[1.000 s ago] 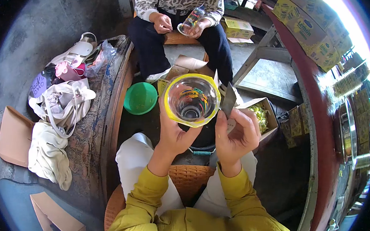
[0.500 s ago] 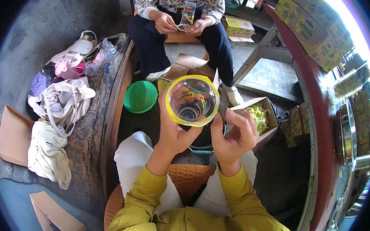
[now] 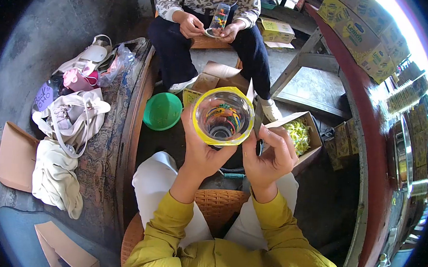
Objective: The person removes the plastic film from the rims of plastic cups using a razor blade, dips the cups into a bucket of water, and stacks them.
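While the left hand (image 3: 201,154) is wrapped around the outside of a clear plastic cup (image 3: 222,115), the right hand (image 3: 273,152) pinches a thin metal blade (image 3: 258,117) between thumb and fingers just beside the cup's right edge; whether the blade touches it, I cannot tell. The hands are apart from each other, with the cup's open mouth facing up between them. Yellow film (image 3: 217,142) rings the rim, and coloured print shows through the wall. Beyond the left hand, to its left, sits a green plastic basin (image 3: 162,111). Just right of the right hand, lower down, a cardboard box (image 3: 310,155) holds yellow-green shreds (image 3: 298,138). Below and between the hands is a teal handle grip (image 3: 234,175). Well ahead of both hands, a seated co-worker's hands (image 3: 191,26) hold a printed clear cup (image 3: 220,17).
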`<action>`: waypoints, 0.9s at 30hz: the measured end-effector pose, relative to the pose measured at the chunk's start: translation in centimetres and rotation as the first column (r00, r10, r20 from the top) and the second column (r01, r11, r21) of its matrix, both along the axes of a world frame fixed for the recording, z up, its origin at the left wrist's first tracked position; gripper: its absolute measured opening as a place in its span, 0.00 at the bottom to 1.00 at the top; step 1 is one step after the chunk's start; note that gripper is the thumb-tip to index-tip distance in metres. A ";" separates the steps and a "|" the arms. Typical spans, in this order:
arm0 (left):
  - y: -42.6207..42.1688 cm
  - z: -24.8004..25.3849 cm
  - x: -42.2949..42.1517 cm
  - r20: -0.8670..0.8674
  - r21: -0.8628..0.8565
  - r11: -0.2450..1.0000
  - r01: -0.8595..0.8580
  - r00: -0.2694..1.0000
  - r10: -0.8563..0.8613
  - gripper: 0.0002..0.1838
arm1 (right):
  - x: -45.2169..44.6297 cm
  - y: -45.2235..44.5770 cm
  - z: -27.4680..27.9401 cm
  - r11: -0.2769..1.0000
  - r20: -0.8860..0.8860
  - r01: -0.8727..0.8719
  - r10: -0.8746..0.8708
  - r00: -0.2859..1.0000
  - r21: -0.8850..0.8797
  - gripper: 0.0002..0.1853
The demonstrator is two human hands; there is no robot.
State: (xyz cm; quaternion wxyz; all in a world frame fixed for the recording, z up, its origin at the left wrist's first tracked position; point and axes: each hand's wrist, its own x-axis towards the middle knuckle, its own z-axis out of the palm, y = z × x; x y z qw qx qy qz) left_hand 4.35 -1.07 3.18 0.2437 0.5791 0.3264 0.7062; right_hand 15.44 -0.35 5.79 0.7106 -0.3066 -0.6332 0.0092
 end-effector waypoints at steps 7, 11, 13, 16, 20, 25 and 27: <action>-0.1 -0.6 0.2 -0.063 0.017 1.000 -0.023 0.998 0.024 0.41 | 0.7 0.1 0.4 0.998 0.033 0.043 -0.041 0.999 -0.046 0.10; -0.2 -0.3 0.3 -0.023 -0.025 1.000 0.017 1.000 -0.018 0.42 | 1.1 0.4 0.5 0.998 0.028 -0.019 0.021 0.999 -0.061 0.09; -0.2 -0.2 0.2 -0.046 0.000 1.000 0.016 0.999 -0.016 0.41 | 1.2 0.4 0.4 0.997 0.023 -0.035 0.037 0.999 -0.068 0.09; -0.2 -0.2 0.0 -0.071 -0.009 1.000 0.017 0.997 -0.018 0.40 | 1.4 0.3 0.5 0.997 0.046 -0.025 0.028 0.999 -0.071 0.09; 0.0 -0.6 -0.2 -0.084 0.002 0.999 0.050 0.995 -0.050 0.39 | 1.6 0.4 0.4 0.996 0.063 -0.001 0.007 0.998 -0.085 0.09; -0.1 -0.4 -0.5 -0.058 -0.020 0.991 0.133 0.989 -0.134 0.39 | 1.7 0.3 1.1 0.996 0.080 -0.028 0.035 0.996 -0.086 0.09; -0.1 -0.4 -0.6 -0.065 -0.020 0.990 0.136 0.988 -0.137 0.39 | 1.7 0.2 1.1 0.996 0.087 -0.024 0.032 0.996 -0.092 0.09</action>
